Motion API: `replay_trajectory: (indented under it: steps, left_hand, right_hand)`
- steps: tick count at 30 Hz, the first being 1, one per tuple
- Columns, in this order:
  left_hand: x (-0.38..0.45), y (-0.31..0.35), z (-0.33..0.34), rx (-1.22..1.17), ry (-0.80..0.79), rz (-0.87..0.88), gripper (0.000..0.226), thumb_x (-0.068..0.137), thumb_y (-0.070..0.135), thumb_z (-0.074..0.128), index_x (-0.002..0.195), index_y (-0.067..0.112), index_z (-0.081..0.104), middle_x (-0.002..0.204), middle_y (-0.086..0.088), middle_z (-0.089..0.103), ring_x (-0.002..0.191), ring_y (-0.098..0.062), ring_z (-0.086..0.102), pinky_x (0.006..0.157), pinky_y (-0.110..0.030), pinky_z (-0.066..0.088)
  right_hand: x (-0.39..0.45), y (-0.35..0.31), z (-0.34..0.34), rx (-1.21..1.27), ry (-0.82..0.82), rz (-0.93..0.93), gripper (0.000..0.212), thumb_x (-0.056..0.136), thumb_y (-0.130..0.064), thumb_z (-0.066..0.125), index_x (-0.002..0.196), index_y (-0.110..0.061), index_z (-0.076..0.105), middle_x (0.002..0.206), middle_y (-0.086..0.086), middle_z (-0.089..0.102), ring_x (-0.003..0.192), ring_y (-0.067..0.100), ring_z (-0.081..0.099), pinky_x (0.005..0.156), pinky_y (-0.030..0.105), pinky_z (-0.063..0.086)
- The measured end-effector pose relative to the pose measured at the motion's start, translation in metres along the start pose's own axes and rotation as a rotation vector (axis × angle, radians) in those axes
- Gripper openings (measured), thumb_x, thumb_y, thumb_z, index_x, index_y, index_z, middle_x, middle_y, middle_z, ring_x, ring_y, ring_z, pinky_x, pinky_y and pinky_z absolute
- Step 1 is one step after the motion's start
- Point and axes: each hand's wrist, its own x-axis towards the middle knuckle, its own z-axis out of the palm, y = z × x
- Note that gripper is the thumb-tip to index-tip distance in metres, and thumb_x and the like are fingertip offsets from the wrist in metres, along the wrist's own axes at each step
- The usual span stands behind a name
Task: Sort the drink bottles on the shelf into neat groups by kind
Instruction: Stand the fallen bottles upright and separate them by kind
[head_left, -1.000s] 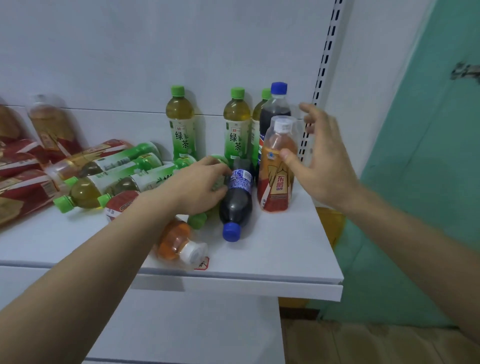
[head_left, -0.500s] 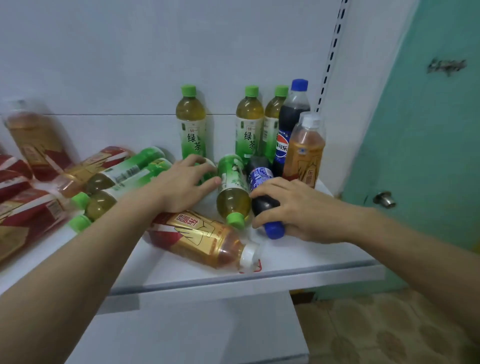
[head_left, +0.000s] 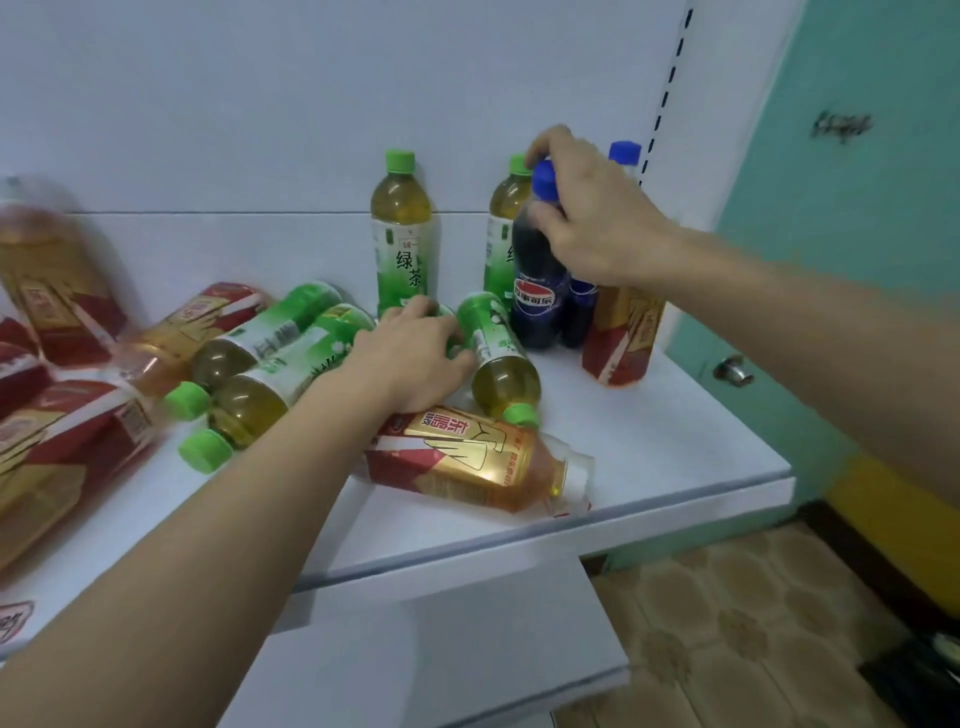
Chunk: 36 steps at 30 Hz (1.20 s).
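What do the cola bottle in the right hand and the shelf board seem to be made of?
Cola bottle: looks like clear glossy plastic, dark drink showing through, with a matte blue cap and a printed film label. Shelf board: smooth white surface with a soft sheen, painted metal or laminate; the look leaves that open.
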Motion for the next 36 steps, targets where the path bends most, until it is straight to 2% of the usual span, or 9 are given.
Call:
replay_trajectory:
  steps: [12, 16, 20, 23, 25, 27, 29, 32, 36]
  left_hand:
    - [0.001, -0.002, 0.002, 0.001, 0.005, -0.008, 0.051, 0.095, 0.057, 0.043, 0.133, 0.029, 0.061, 0.148, -0.006, 0.041, 0.135, -0.035, 0.042, 0.102, -0.061, 0.043]
    - [0.0, -0.001, 0.001, -0.019, 0.016, -0.008, 0.047, 0.096, 0.055, 0.045, 0.129, 0.029, 0.064, 0.144, -0.005, 0.044, 0.132, -0.034, 0.044, 0.101, -0.06, 0.045]
    - [-0.001, 0.0, 0.0, -0.025, 0.018, -0.002, 0.045, 0.096, 0.053, 0.046, 0.129, 0.029, 0.065, 0.143, -0.005, 0.046, 0.13, -0.033, 0.044, 0.102, -0.059, 0.045]
    - [-0.002, 0.0, 0.0, -0.037, 0.021, 0.001, 0.045, 0.096, 0.052, 0.046, 0.13, 0.029, 0.064, 0.144, -0.006, 0.046, 0.132, -0.033, 0.045, 0.103, -0.059, 0.044]
    - [-0.003, 0.001, -0.001, -0.049, 0.031, 0.0, 0.045, 0.096, 0.051, 0.046, 0.13, 0.029, 0.064, 0.146, -0.006, 0.046, 0.132, -0.033, 0.046, 0.103, -0.058, 0.044]
    - [-0.004, 0.0, -0.001, -0.067, 0.049, 0.001, 0.043, 0.096, 0.049, 0.048, 0.13, 0.028, 0.065, 0.145, -0.006, 0.048, 0.131, -0.033, 0.048, 0.104, -0.058, 0.045]
    - [-0.004, 0.0, -0.001, -0.106, 0.075, 0.015, 0.039, 0.095, 0.043, 0.05, 0.125, 0.025, 0.066, 0.14, -0.007, 0.052, 0.128, -0.032, 0.051, 0.103, -0.057, 0.046]
    - [-0.006, 0.001, -0.002, -0.145, 0.129, 0.029, 0.031, 0.091, 0.03, 0.051, 0.115, 0.02, 0.069, 0.124, -0.008, 0.059, 0.115, -0.031, 0.057, 0.097, -0.051, 0.05]
    - [-0.014, 0.005, -0.007, -0.097, 0.333, 0.023, 0.023, 0.089, 0.024, 0.051, 0.101, 0.017, 0.07, 0.103, -0.004, 0.068, 0.096, -0.028, 0.062, 0.074, -0.039, 0.05]
  right_hand:
    - [0.069, 0.008, -0.006, -0.327, -0.108, 0.318, 0.037, 0.094, -0.02, 0.058, 0.127, -0.007, 0.052, 0.128, 0.022, 0.053, 0.108, 0.041, 0.056, 0.076, 0.038, 0.043]
    - [0.066, 0.011, -0.01, -0.389, -0.137, 0.286, 0.037, 0.097, -0.026, 0.055, 0.13, -0.011, 0.049, 0.126, 0.019, 0.053, 0.097, 0.036, 0.051, 0.075, 0.039, 0.041]
    - [0.056, 0.01, -0.009, -0.381, -0.172, 0.25, 0.046, 0.097, -0.031, 0.053, 0.138, -0.013, 0.046, 0.136, 0.017, 0.047, 0.116, 0.039, 0.053, 0.088, 0.045, 0.047]
    - [0.034, 0.002, -0.006, -0.38, -0.071, 0.187, 0.05, 0.097, -0.029, 0.052, 0.144, -0.015, 0.042, 0.143, 0.016, 0.04, 0.125, 0.038, 0.047, 0.091, 0.047, 0.047]
    - [0.01, -0.004, -0.002, -0.363, 0.095, 0.081, 0.043, 0.095, -0.028, 0.052, 0.135, -0.015, 0.046, 0.133, 0.014, 0.046, 0.117, 0.033, 0.05, 0.083, 0.045, 0.05]
    - [-0.018, -0.01, 0.008, -0.244, 0.136, 0.046, 0.031, 0.094, -0.035, 0.053, 0.118, -0.017, 0.049, 0.109, 0.007, 0.058, 0.095, 0.028, 0.059, 0.074, 0.044, 0.052]
    - [-0.046, -0.015, 0.025, -0.076, -0.046, 0.167, 0.032, 0.093, -0.05, 0.056, 0.104, -0.022, 0.045, 0.086, -0.002, 0.061, 0.074, 0.019, 0.062, 0.06, 0.037, 0.047]
    - [-0.077, -0.016, 0.052, 0.007, -0.406, 0.335, 0.055, 0.083, -0.072, 0.061, 0.105, -0.025, 0.043, 0.09, -0.005, 0.061, 0.074, 0.012, 0.063, 0.055, 0.03, 0.045]
    - [-0.085, -0.011, 0.061, 0.175, -0.526, 0.457, 0.064, 0.069, -0.066, 0.081, 0.104, -0.025, 0.048, 0.091, -0.003, 0.066, 0.058, 0.01, 0.07, 0.041, 0.022, 0.045]
